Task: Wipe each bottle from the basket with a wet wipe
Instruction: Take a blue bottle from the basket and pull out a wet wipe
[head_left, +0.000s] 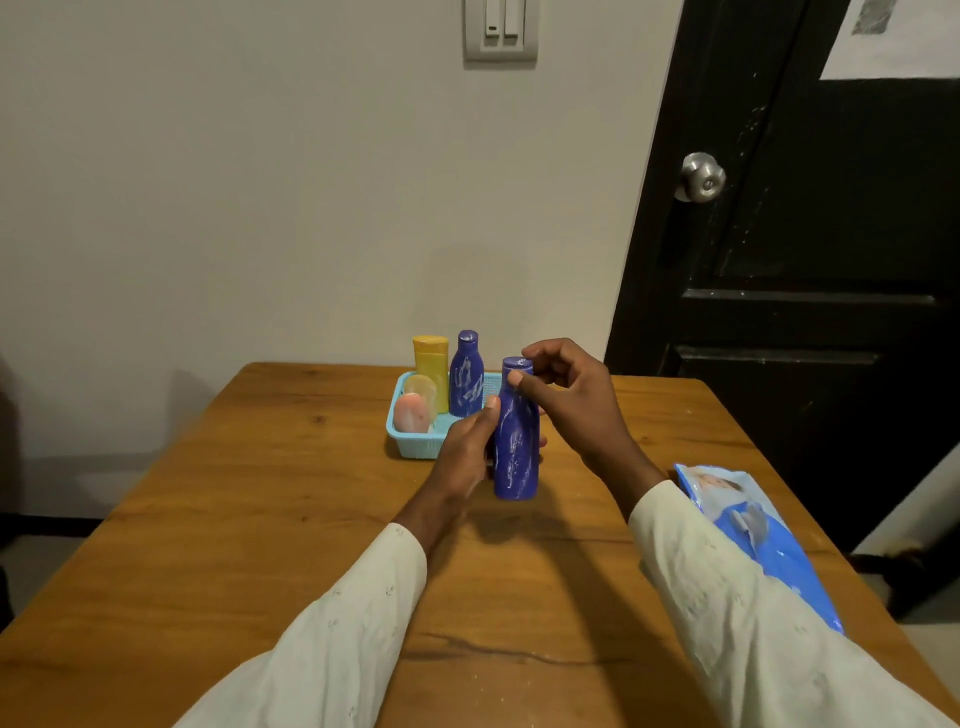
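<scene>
Now my left hand (467, 452) gripping the upright blue bottle (515, 441) over the desk (260, 519), my right hand (569, 400) pinching its cap (518, 365), turquoise basket (415, 447) just behind.

Blue bottle (516, 436): upright, held above the wooden table (260, 519) just in front of basket, white smears down its side, blue cap on. Basket (415, 447): light-blue plastic, mesh walls, sits at far middle of table. Inside it: 2nd blue bottle (466, 375) upright w/ white streaks, yellow bottle (431, 371) upright at back, touching it on the left, pale-yellow bottle (422, 391) and pink bottle (411, 413) in front-left part. Wet-wipe pack (758, 535): blue, flat, near right table edge, partly under a sleeve.
</scene>
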